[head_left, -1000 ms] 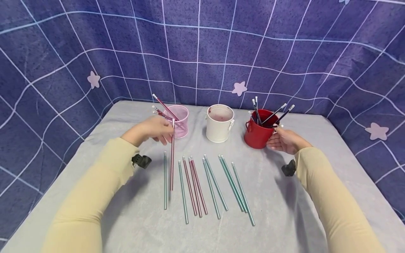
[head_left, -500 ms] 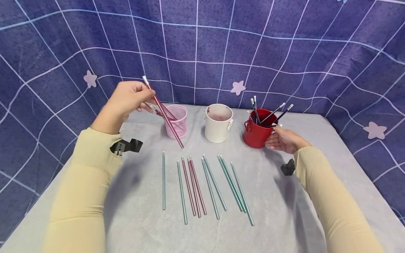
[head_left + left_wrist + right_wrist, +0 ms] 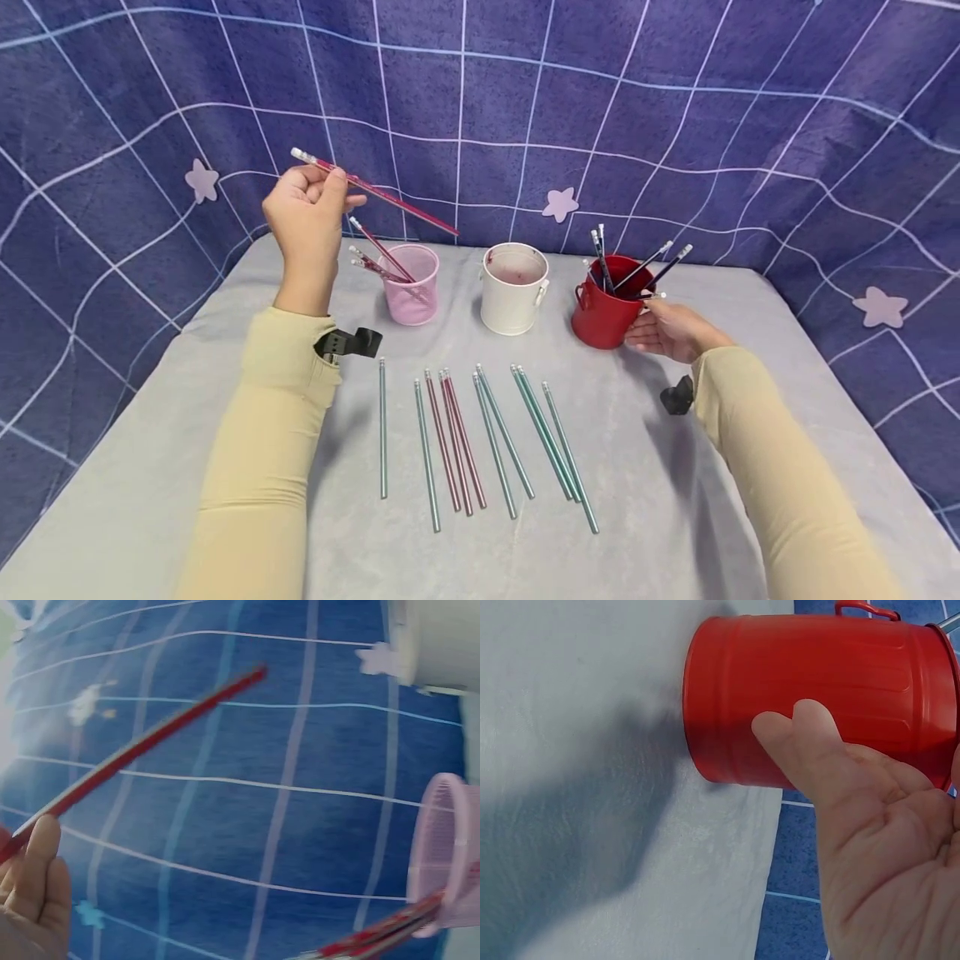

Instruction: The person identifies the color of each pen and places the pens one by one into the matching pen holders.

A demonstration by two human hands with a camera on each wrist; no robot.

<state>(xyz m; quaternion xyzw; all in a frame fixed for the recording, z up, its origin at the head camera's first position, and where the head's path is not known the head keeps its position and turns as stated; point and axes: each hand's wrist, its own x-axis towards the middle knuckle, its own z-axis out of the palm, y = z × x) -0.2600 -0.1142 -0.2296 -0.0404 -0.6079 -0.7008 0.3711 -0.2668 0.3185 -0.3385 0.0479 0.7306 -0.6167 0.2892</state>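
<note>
My left hand, raised above the back left of the table, pinches a red pencil between thumb and fingers. Its white eraser end points up and left; the other end slopes down to the right. Below and to the right stands a pink mesh cup with several red pencils leaning out of it. My right hand is at the right side of a red bucket, thumb by the rim. In the right wrist view its relaxed fingers overlap the bucket wall. Several dark pencils stick out of that bucket.
A white bucket stands between the cup and the red bucket. Several teal pencils and three red pencils lie on the grey cloth in front. A blue patterned curtain hangs close behind.
My left hand has lifted the red pencil from low beside the pink cup, up and toward the curtain, turning it from upright to slanting. The right hand keeps its place at the red bucket.
</note>
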